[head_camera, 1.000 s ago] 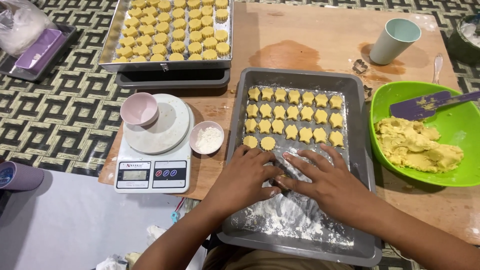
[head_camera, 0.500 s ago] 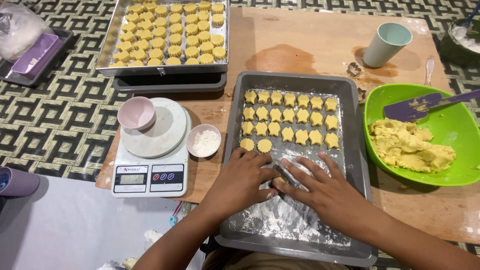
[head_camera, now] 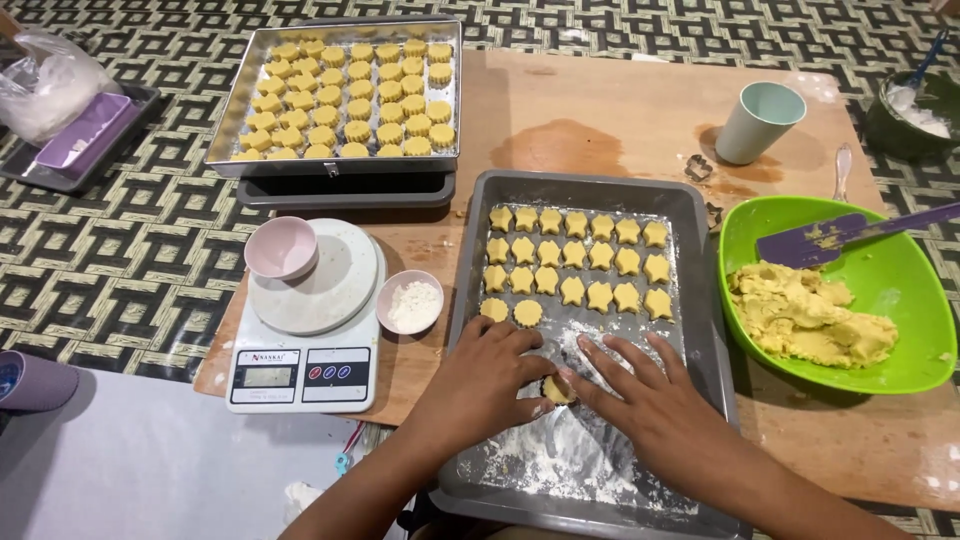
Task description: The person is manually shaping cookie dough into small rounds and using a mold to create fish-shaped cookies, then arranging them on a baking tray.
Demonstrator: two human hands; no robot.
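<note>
- Dough piece (head_camera: 558,388): one small yellow lump, lying on the floured near half of the grey baking tray (head_camera: 700,300); I am pinching it between the fingertips of both hands, so it is sitting right at the grip, with no gap to either hand.
- Left hand (head_camera: 480,385): I am curling it around the piece from the left, fingers bent and closing on the dough; this is the nearer hand, its fingertips wrapping the lump.
- Right hand (head_camera: 650,405): I am laying it flat, fingers spread and pointing left and away, the forefinger tip touching the piece from the right; not clenched.
- Long axis: the lump is looking roundish, no clear long axis that I can tell.
- Shaped pieces (head_camera: 575,262) on this tray: I am counting twenty — three rows of six, then two at the left of a fourth row, lying just beyond my left hand.
- Flour patch (head_camera: 560,455): one, spreading under and near my wrists.
- Full tray (head_camera: 345,100): one, well apart at the far left; its pieces too many to count surely.
- Green bowl (head_camera: 900,290): one, to my right, holding dough and one purple spatula (head_camera: 830,238).
- Kitchen scale (head_camera: 305,340): one, carrying one pink bowl (head_camera: 282,247); one small flour dish (head_camera: 410,300) just beside it.
- Cup (head_camera: 758,122): one, far right of centre.
</note>
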